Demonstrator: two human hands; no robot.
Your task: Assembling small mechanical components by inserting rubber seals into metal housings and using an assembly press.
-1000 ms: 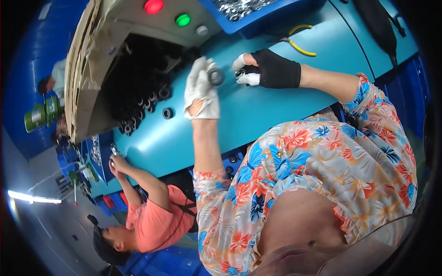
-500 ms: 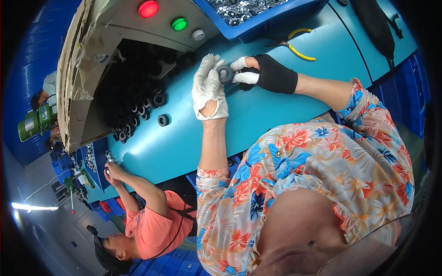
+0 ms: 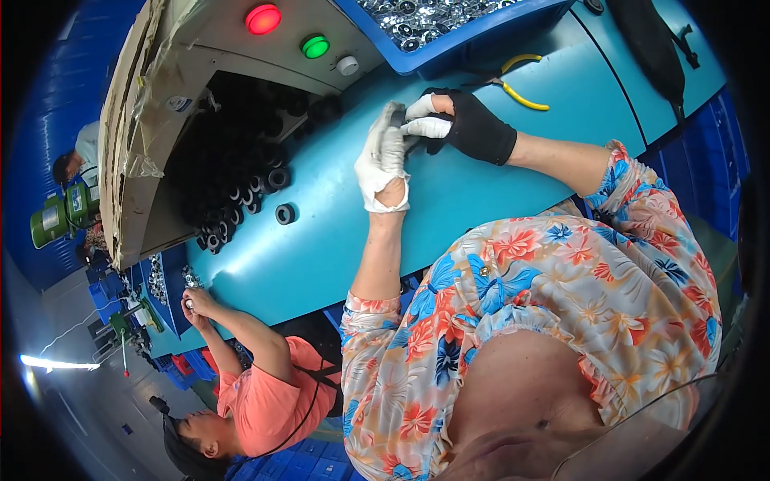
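My left hand point(image 3: 382, 164), in a worn white glove, is closed around a dark grey ring point(image 3: 398, 118), now seen mostly edge-on between the fingers. My right hand point(image 3: 473, 128) wears a black fingerless glove with white covers on some fingertips. Its thumb and fingers are pinched against the ring's right side, so both hands meet on it above the blue-green table point(image 3: 449, 192). Anything small inside the ring or under the right fingers is hidden. Beyond the right hand lie yellow-handled pliers point(image 3: 525, 103).
A blue bin point(image 3: 407, 60) of shiny metal parts stands at the back. Many black rings point(image 3: 241, 196) pile at a cabinet's dark opening, with a single ring point(image 3: 285, 214) apart. Red point(image 3: 263, 18) and green point(image 3: 315, 46) lights glow above. A co-worker point(image 3: 273, 385) works at lower left.
My left hand has shifted slightly right and turned, so the ring went from facing me to edge-on. The right fingers have closed in over it.
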